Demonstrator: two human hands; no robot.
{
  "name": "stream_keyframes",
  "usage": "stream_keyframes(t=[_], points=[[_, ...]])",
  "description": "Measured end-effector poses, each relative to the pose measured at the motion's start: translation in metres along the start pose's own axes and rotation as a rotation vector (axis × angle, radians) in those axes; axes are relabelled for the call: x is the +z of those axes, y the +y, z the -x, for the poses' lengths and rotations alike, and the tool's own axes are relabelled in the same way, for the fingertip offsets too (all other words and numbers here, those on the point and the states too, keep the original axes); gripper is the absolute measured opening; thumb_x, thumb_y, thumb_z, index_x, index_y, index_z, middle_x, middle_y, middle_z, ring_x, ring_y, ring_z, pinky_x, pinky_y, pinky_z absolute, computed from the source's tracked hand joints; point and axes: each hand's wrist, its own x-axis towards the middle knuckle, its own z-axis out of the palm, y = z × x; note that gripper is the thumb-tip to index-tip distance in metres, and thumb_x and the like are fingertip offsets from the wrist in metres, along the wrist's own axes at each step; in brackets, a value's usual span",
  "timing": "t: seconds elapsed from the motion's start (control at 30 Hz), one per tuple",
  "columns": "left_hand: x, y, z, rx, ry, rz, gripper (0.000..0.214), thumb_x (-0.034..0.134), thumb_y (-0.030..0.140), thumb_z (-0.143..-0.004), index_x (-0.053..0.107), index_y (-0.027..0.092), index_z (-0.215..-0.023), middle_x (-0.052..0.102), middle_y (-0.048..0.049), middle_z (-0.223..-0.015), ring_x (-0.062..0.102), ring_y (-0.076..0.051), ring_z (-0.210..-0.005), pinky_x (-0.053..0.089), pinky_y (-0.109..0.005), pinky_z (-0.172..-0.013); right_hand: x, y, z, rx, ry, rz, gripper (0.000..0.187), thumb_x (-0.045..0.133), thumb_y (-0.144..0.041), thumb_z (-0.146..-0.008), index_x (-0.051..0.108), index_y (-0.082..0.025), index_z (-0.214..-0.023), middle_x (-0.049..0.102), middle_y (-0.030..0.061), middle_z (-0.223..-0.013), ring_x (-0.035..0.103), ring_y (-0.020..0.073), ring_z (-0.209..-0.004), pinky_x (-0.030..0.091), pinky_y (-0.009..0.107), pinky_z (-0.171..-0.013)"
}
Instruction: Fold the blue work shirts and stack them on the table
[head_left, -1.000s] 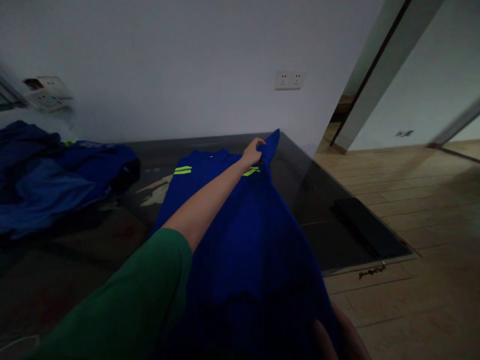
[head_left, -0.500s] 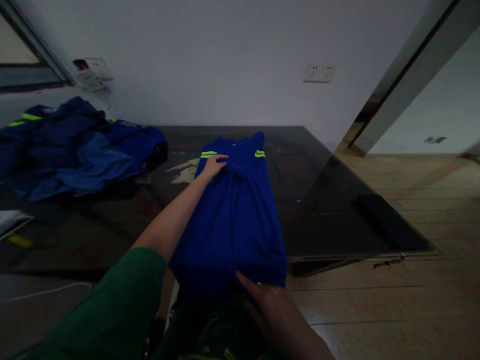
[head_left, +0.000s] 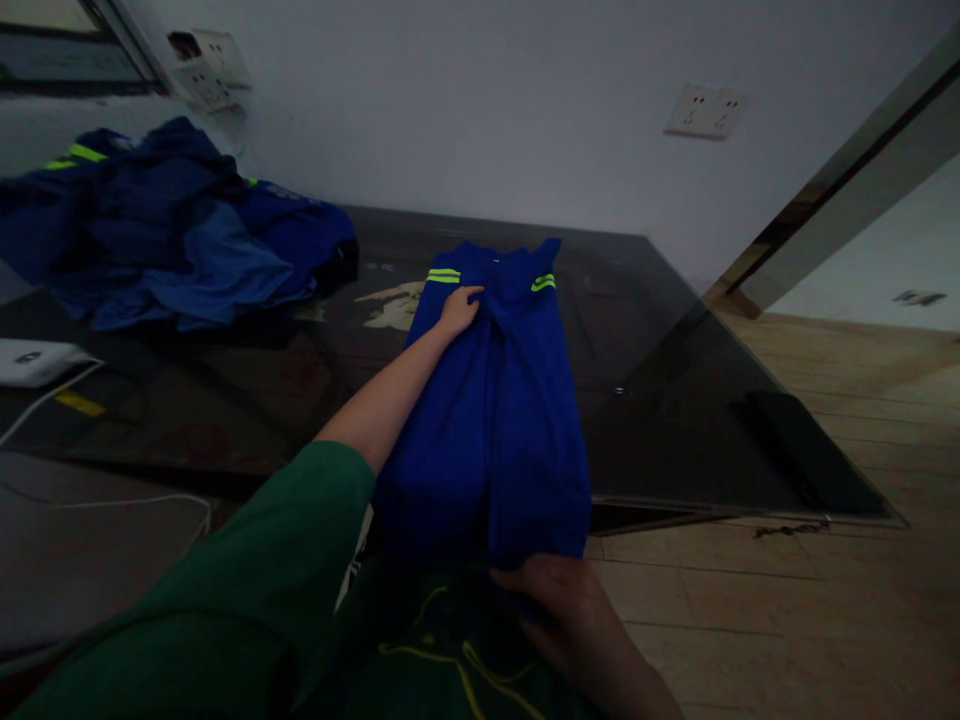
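Note:
A blue garment (head_left: 536, 420), seemingly a shirt, lies lengthwise over the dark table with yellow-green stripes near its far end. Long folds run down its middle, and its near end hangs past the table edge toward my body. My left hand (head_left: 459, 310) rests on the far part beside the left stripes, fingers stretched out on the cloth. At the near end, my right hand (head_left: 562, 600) is closed on the lower edge of the garment, its fingertips partly hidden by shadow and fabric.
A heap of blue clothes (head_left: 172, 230) lies at the left of the table (head_left: 660, 400). A white device (head_left: 37, 362) with a cable is at the left edge. A dark flat object (head_left: 814, 450) lies near the right corner. Wall sockets (head_left: 705, 110) are behind.
The view has shifted downward and to the left. My right hand has closed over the garment's near edge, while my left hand stays on its far part.

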Motion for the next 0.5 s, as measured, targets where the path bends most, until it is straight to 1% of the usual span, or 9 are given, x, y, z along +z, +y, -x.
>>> stream_keyframes(t=[0.03, 0.1, 0.17, 0.2, 0.3, 0.33, 0.4, 0.43, 0.5], points=[[0.000, 0.000, 0.000, 0.001, -0.003, -0.004, 0.044, 0.048, 0.004, -0.082, 0.060, 0.008, -0.125, 0.058, -0.0123, -0.132, 0.050, -0.023, -0.125, 0.033, -0.035, -0.110, 0.008, 0.003, -0.007, 0.055, -0.070, 0.023, 0.039, 0.055, -0.007, -0.078, 0.068, -0.018, -0.113, 0.073, 0.0086, -0.096, 0.067, 0.0201, -0.090, 0.051, 0.030, -0.082], [0.000, 0.003, 0.001, 0.017, -0.001, -0.002, 0.044, 0.050, 0.007, -0.084, 0.057, 0.009, -0.127, 0.056, -0.0128, -0.135, 0.048, -0.023, -0.127, 0.033, -0.034, -0.111, 0.020, 0.008, -0.020, 0.167, -0.165, 0.064, 0.052, 0.055, -0.003, -0.076, 0.062, -0.018, -0.125, 0.069, 0.0109, -0.112, 0.064, 0.0224, -0.104, 0.048, 0.034, -0.092], [-0.002, 0.006, 0.004, 0.036, 0.028, 0.034, 0.048, 0.052, 0.012, -0.086, 0.050, 0.011, -0.134, 0.050, -0.0129, -0.140, 0.046, -0.023, -0.130, 0.033, -0.034, -0.111, 0.021, 0.008, -0.025, 0.243, -0.216, 0.071, 0.060, 0.057, -0.006, -0.078, 0.053, -0.021, -0.136, 0.063, 0.0121, -0.124, 0.059, 0.0243, -0.114, 0.045, 0.037, -0.098], [-0.004, 0.008, 0.006, 0.027, 0.053, 0.062, 0.051, 0.052, 0.015, -0.087, 0.045, 0.013, -0.138, 0.048, -0.0128, -0.142, 0.046, -0.023, -0.130, 0.035, -0.035, -0.110, 0.018, 0.007, -0.025, 0.263, -0.232, 0.047, 0.060, 0.060, -0.010, -0.079, 0.052, -0.022, -0.137, 0.062, 0.0118, -0.126, 0.058, 0.0245, -0.115, 0.044, 0.037, -0.099], [-0.014, 0.017, 0.016, -0.077, 0.127, 0.083, 0.055, 0.049, 0.020, -0.091, 0.034, 0.019, -0.143, 0.051, -0.0135, -0.137, 0.052, -0.025, -0.123, 0.042, -0.041, -0.103, -0.005, 0.000, -0.015, 0.257, -0.224, -0.119, 0.046, 0.066, -0.021, -0.082, 0.061, -0.026, -0.128, 0.066, 0.0084, -0.119, 0.062, 0.0210, -0.107, 0.047, 0.030, -0.093], [-0.018, 0.021, 0.021, -0.092, 0.149, 0.028, 0.054, 0.050, 0.020, -0.090, 0.035, 0.019, -0.142, 0.053, -0.0142, -0.133, 0.053, -0.026, -0.120, 0.042, -0.042, -0.102, -0.016, -0.002, -0.011, 0.225, -0.205, -0.185, 0.039, 0.066, -0.024, -0.083, 0.065, -0.026, -0.122, 0.068, 0.0070, -0.113, 0.063, 0.0189, -0.102, 0.048, 0.027, -0.089], [-0.028, 0.035, 0.036, -0.039, 0.171, -0.155, 0.046, 0.055, 0.021, -0.086, 0.048, 0.017, -0.131, 0.056, -0.0151, -0.126, 0.053, -0.027, -0.118, 0.042, -0.043, -0.101, -0.042, -0.002, -0.008, 0.126, -0.143, -0.279, 0.027, 0.065, -0.030, -0.085, 0.070, -0.025, -0.111, 0.070, 0.0051, -0.100, 0.065, 0.0159, -0.092, 0.049, 0.024, -0.080], [-0.032, 0.044, 0.046, 0.016, 0.144, -0.249, 0.036, 0.057, 0.022, -0.085, 0.056, 0.016, -0.121, 0.058, -0.0145, -0.122, 0.054, -0.027, -0.115, 0.042, -0.041, -0.099, -0.056, -0.001, -0.011, 0.072, -0.101, -0.295, 0.023, 0.063, -0.033, -0.087, 0.072, -0.024, -0.105, 0.071, 0.0046, -0.095, 0.065, 0.0150, -0.087, 0.049, 0.023, -0.076], [-0.038, 0.065, 0.071, 0.103, -0.013, -0.385, 0.020, 0.055, 0.032, -0.086, 0.066, 0.017, -0.095, 0.065, -0.0113, -0.105, 0.060, -0.026, -0.102, 0.045, -0.038, -0.092, -0.084, 0.006, -0.029, -0.010, 0.003, -0.269, 0.023, 0.058, -0.037, -0.090, 0.073, -0.021, -0.095, 0.071, 0.0042, -0.086, 0.064, 0.0139, -0.079, 0.048, 0.023, -0.070]])
